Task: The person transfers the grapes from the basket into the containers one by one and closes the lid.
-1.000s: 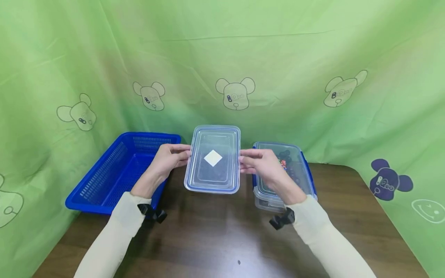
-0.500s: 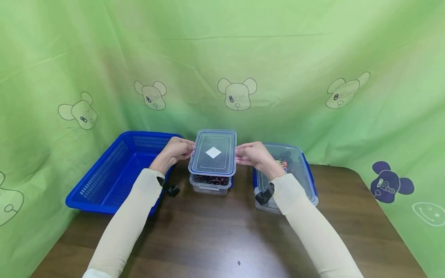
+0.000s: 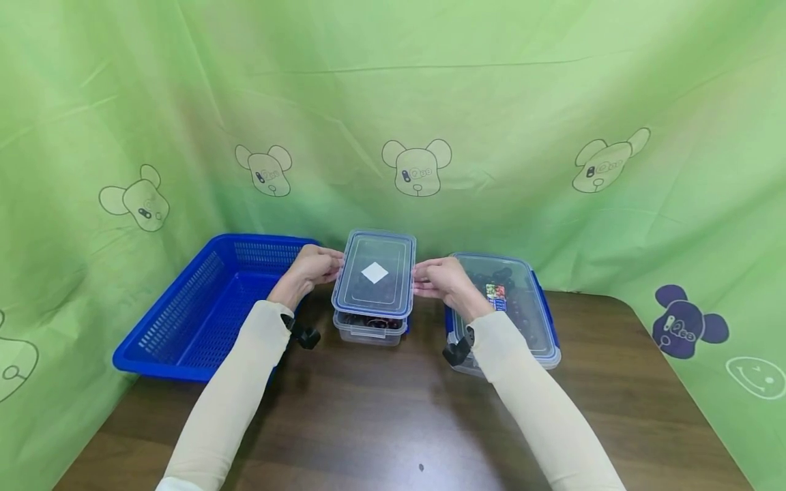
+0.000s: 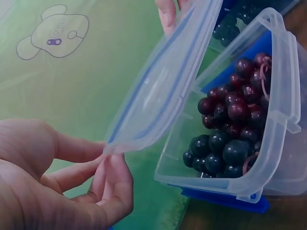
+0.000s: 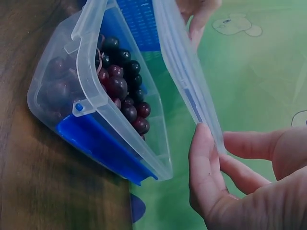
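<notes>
A clear plastic lid (image 3: 374,293) with a blue seal and a white diamond sticker is held tilted above a small clear food container (image 3: 370,334). My left hand (image 3: 312,266) pinches the lid's left edge between thumb and fingers. On the opposite edge, my right hand (image 3: 443,278) pinches it the same way. A gap shows between lid and container in both wrist views. Inside the container lie dark red grapes (image 4: 237,103) and blackish grapes (image 4: 216,151). Blue side clips (image 5: 103,148) hang down along the container's sides.
To the left stands a blue perforated basket (image 3: 166,370). A larger lidded clear container (image 3: 522,307) with blue clips and dark round fruit inside sits at the right, close to my right hand. A green curtain (image 3: 491,82) hangs behind the wooden table (image 3: 381,423).
Both hands have lowered the lid from high in front of me to just over the small container, which has come into view beneath it. In the last half second the lid has moved only slightly.
</notes>
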Motion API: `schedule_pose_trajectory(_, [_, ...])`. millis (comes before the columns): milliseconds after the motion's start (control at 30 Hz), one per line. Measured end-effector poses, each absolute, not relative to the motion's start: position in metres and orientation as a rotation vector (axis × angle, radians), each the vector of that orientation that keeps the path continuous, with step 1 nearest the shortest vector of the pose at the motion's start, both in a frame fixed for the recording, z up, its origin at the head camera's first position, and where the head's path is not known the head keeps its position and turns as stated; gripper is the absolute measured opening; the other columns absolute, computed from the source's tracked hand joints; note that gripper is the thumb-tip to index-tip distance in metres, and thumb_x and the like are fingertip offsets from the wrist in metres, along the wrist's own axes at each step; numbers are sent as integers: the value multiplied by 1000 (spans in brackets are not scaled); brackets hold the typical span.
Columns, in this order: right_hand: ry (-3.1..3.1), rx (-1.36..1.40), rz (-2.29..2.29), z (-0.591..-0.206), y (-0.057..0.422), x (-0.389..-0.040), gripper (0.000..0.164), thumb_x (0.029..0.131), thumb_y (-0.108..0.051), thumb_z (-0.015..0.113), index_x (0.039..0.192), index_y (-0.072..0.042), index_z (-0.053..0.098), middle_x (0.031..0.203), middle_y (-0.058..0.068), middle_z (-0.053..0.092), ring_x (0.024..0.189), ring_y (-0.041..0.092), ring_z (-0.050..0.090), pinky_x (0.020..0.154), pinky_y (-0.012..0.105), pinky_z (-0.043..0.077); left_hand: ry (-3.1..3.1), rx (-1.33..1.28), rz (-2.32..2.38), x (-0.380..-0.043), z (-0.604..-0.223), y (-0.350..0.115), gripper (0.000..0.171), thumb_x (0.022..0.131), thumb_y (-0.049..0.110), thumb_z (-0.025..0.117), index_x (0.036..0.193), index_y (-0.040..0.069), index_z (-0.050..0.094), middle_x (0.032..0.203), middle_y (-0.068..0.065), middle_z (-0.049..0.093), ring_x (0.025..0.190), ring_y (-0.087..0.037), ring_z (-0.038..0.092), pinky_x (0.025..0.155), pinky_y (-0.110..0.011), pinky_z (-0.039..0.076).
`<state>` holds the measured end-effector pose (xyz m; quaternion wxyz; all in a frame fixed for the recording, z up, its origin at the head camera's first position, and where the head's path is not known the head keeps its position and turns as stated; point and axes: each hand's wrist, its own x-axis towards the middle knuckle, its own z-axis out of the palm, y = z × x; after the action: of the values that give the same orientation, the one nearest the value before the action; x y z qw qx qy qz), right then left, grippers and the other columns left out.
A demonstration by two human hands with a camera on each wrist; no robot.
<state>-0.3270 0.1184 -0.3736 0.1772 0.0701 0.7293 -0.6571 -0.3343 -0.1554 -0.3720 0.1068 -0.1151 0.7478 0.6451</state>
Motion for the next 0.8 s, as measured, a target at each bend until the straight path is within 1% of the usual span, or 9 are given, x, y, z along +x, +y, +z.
schedule_pose_trajectory(67, [2058,205,-1892,-373,118,-326,35,100,0,63,135,8,64,83,1,71,68,12,72,74,26,65,2220,-337,1890,-334,-372,-156,35,101,1,64,136,-3,68,84,4,66,74,-7,60,69,-17,55])
schedule_pose_trajectory(200, [2070,209,-1976,-369,117,-325,35,100,-6,67,134,3,67,81,-2,73,70,11,73,77,28,66,2271,-307,1891,-332,-369,-159,36,100,4,66,135,0,69,66,8,55,61,-7,49,68,-21,46])
schedule_pose_trajectory(300, [2114,197,-2037,-363,118,-323,37,100,-11,70,136,-3,68,80,-7,74,75,7,71,90,32,64,2276,-250,1947,-328,-363,-161,36,99,5,68,135,1,69,64,9,52,59,-6,48,68,-21,46])
schedule_pose_trajectory(367, [2159,173,-2053,-358,118,-322,37,100,-15,71,137,-7,69,78,-13,75,80,5,72,94,31,62,2228,-210,2022,-325,-357,-162,37,99,3,69,135,0,67,75,6,62,66,-4,58,77,-20,56])
schedule_pose_trajectory(433, [2193,142,-2063,-352,119,-320,37,101,-18,70,137,-10,70,76,-18,76,87,4,73,97,31,58,2176,-177,2098,-321,-352,-162,38,98,-1,68,136,-2,65,92,-1,68,75,-5,68,84,-22,62])
schedule_pose_trajectory(500, [2218,106,-2068,-347,119,-317,36,102,-19,70,137,-11,70,75,-20,77,93,6,74,92,29,56,2108,-155,2179,-319,-348,-162,38,97,-7,66,136,-4,63,109,-9,69,82,-9,75,91,-25,63])
schedule_pose_trajectory(533, [2220,90,-2078,-345,119,-315,35,102,-19,69,136,-11,70,76,-20,78,95,7,74,93,30,57,2077,-146,2216,-318,-347,-162,38,97,-10,65,135,-6,63,116,-14,68,85,-11,76,94,-26,62])
schedule_pose_trajectory(667, [2229,50,-2107,-340,118,-311,32,103,-20,67,133,-9,72,84,-17,80,92,7,73,89,28,59,2061,-151,2255,-316,-344,-164,32,97,-15,58,128,-10,65,138,-21,60,91,-13,75,91,-23,62])
schedule_pose_trajectory(800, [2212,48,-2115,-346,120,-309,30,101,-26,72,123,-6,75,83,-12,79,84,5,75,83,26,63,2160,-201,2159,-316,-346,-165,35,98,-7,55,132,-9,66,137,-20,66,84,-8,73,79,-19,63])
